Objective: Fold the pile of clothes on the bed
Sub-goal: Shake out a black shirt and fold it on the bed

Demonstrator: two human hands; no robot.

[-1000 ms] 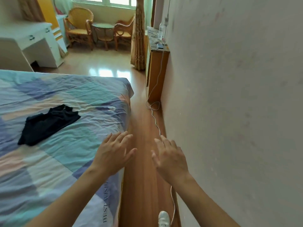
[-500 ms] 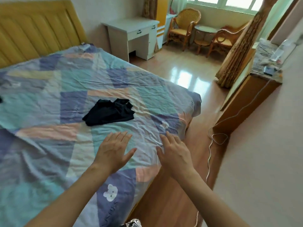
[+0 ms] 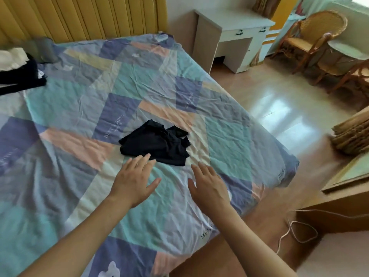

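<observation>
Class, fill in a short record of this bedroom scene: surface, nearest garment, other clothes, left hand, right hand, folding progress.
surface: bed with patchwork sheet
nearest garment: black garment, crumpled, mid-bed
other clothes: pile at far left edge, dark and white items
left hand: open, fingers reaching the black garment's near edge; contact unclear
right hand: open, over the sheet, holding nothing
folding progress: not yet begun
</observation>
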